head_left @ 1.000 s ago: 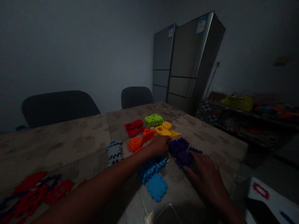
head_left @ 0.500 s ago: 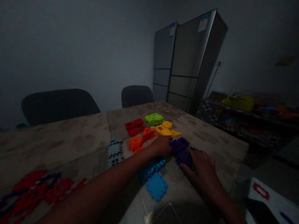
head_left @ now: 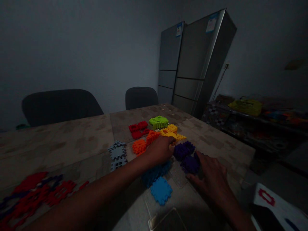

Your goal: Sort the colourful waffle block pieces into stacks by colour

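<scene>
- Right fingers (head_left: 201, 163) spread wide, touching the purple blocks (head_left: 190, 164), not gripping anything I can see.
- Left hand (head_left: 160, 150) curled beside the yellow blocks (head_left: 169, 131); can't tell if it holds anything.
- Blue blocks (head_left: 161, 191) lie near the front of the table (head_left: 72, 141).
- Soft, slow fingers won't push the blocks around.

Left forearm (head_left: 96, 189) slanting in from the lower left of the frame, left hand (head_left: 160, 150) near the centre with its back up and fingers curled down out of sight, right hand (head_left: 211, 176) at lower right, palm down, fingers spread toward the upper left.
</scene>
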### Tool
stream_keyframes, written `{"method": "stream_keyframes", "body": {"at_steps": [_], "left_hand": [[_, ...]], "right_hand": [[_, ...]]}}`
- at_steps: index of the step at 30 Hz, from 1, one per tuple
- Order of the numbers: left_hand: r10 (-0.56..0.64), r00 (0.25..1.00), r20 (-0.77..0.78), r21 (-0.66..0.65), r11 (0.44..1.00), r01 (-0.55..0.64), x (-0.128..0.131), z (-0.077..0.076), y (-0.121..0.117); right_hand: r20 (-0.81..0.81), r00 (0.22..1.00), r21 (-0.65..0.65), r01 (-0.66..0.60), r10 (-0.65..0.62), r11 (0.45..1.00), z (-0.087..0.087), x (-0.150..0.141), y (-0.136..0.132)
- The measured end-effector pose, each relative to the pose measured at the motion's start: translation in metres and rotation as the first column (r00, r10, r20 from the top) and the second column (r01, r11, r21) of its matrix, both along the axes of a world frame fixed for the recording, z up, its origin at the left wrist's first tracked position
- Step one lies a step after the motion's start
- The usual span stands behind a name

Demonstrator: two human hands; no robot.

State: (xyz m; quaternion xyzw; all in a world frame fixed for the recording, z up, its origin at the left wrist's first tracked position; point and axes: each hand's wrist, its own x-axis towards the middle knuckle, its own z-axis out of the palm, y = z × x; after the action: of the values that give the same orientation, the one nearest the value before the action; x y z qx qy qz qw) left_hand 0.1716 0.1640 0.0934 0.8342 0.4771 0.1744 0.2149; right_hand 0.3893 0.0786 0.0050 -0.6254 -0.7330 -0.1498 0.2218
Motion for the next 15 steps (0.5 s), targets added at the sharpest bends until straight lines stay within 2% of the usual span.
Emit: {"method": "stream_keyframes", "body": {"at_steps": [3,6,10,15], "left_hand": [[0.01,0.998,0.054,0.044,0.999,-0.013,-0.023,0.01,-0.021],[0.027,0.993,0.113,0.035,0.999,-0.032,-0.052,0.014,-0.043],[0.072,0.968,0.24,0.073,0.993,-0.092,-0.093,0.011,-0.07],[0.183,0.956,0.23,0.046,0.979,-0.199,-0.138,0.007,-0.099]], "right_hand": [[0.045,0.998,-0.028,0.048,-0.046,0.998,-0.003,-0.009,0.004],[0.064,0.995,-0.077,0.08,-0.075,0.994,-0.006,-0.014,0.01],[0.084,0.994,-0.098,0.08,-0.072,0.992,-0.009,-0.013,0.017],[0.103,0.988,-0.075,0.127,-0.119,0.989,-0.01,-0.016,0.021]]}}
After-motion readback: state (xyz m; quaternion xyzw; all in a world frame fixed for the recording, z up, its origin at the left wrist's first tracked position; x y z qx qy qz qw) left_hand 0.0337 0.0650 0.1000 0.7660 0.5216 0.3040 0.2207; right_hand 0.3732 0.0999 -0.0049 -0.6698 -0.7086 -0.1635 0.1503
